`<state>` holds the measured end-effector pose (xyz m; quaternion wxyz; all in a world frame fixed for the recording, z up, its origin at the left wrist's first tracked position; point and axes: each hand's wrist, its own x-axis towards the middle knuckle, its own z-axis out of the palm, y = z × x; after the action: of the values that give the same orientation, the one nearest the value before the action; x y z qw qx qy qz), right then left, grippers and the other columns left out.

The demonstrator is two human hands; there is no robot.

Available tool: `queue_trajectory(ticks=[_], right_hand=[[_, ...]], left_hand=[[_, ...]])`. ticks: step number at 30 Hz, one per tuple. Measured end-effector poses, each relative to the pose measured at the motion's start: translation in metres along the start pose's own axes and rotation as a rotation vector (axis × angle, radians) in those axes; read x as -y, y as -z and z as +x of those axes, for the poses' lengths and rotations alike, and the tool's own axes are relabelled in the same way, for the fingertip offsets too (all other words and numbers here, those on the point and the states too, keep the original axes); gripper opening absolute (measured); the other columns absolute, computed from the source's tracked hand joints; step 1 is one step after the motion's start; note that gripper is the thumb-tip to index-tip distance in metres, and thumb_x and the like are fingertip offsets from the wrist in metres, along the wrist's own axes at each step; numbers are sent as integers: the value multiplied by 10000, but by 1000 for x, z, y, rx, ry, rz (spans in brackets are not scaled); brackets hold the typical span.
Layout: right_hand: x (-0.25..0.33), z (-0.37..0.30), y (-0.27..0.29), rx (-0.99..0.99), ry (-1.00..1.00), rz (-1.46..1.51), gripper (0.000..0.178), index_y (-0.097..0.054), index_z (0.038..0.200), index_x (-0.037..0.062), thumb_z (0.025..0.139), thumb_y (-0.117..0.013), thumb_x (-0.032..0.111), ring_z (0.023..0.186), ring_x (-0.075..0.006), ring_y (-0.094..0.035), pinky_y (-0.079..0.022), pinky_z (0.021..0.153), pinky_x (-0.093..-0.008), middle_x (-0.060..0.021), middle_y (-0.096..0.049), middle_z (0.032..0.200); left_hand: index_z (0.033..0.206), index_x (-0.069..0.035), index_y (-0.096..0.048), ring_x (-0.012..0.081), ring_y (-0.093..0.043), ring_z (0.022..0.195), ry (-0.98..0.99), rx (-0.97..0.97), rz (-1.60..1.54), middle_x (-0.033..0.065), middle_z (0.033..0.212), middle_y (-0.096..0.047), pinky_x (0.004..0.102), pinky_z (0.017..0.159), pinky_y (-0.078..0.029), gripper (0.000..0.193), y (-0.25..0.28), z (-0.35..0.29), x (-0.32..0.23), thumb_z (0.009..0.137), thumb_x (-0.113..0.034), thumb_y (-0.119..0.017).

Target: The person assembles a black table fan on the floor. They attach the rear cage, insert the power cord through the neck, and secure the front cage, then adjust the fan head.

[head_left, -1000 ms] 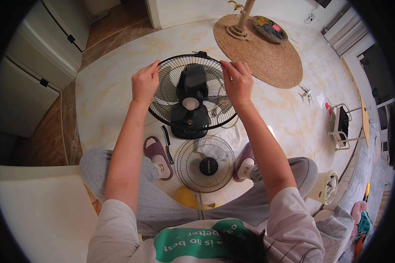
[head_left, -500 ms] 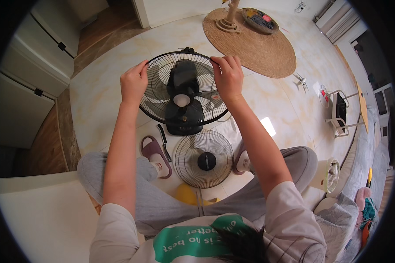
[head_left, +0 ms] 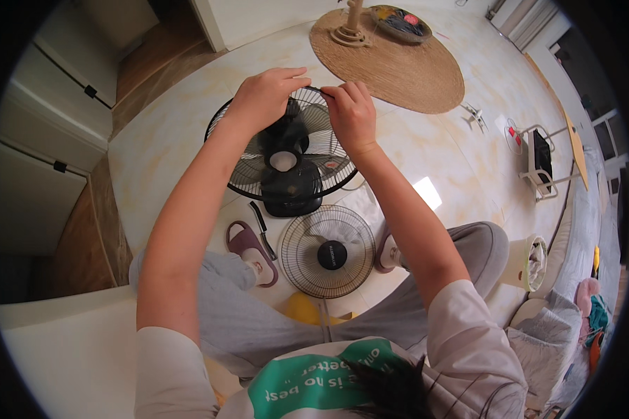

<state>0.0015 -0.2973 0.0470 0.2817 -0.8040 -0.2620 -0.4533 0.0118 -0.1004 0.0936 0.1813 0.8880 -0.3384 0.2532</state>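
Observation:
A black floor fan (head_left: 291,185) stands beyond my feet, its see-through blades and pale round centre facing up at me. My right hand (head_left: 351,117) pinches the top right of its wire guard (head_left: 225,174). At the top of the same rim, my left hand (head_left: 264,99) reaches across with fingers and thumb closed about the edge; its fingertips hide that bit of the rim. Between my feet lies a separate round wire grille (head_left: 328,279) with a black hub. Beside it, left, is a slim black long-handled tool (head_left: 262,229), its kind unclear.
Purple slippers (head_left: 243,239) are on my feet. Something yellow (head_left: 302,307) lies under the grille's near edge. A round woven mat (head_left: 412,77) bears a post and a dish. Right are a small white stand (head_left: 538,167), a bin (head_left: 531,262) and a grey sofa (head_left: 569,279).
My left hand has moved from the guard's left side up and right to its top, close to my right hand. My right hand still holds the rim. The view has shifted slightly.

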Motion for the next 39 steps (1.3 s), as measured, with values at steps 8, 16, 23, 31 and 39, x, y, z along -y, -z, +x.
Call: queue_trajectory(ticks=[8,16,23,31,39], right_hand=[[-30,-68,12,-4,-235,26,268,-703,1093,89,826,-722,103,820,-257,-634,-515,712,-349,-72,-698,912],[-20,-165,9,319,-936,-101,244,-695,987,21,915,-632,245,669,-328,-662,-502,601,-416,-143,-691,755],[4,-228,-24,244,-1324,226,240,-713,966,4,868,-666,218,736,-272,-703,-524,686,-356,-157,-718,815],[58,-256,-58,42,-1859,911,134,-628,1033,-8,947,-601,91,749,-156,-675,-573,651,-281,-79,-699,926],[64,-263,-75,-45,-1898,1094,90,-588,1005,-8,960,-572,68,843,-205,-678,-600,759,-337,-97,-671,973]], left_hand=[[998,-120,-707,258,-667,814,4,-38,-2,18,942,-676,358,721,-556,258,-4,-4,5,826,14,-568],[1006,-128,-715,258,-667,790,-30,-81,42,19,932,-676,353,700,-558,277,-11,-1,0,807,20,-592],[1000,-135,-718,255,-668,787,-41,-105,62,13,928,-678,354,697,-558,272,-12,-5,-1,803,12,-601],[997,-143,-720,242,-670,781,-47,-132,59,0,919,-677,351,696,-557,261,-15,-6,2,814,-6,-595],[1028,-159,-712,241,-667,796,-51,-112,87,-11,950,-678,342,688,-557,268,-15,-8,2,820,-25,-609]])
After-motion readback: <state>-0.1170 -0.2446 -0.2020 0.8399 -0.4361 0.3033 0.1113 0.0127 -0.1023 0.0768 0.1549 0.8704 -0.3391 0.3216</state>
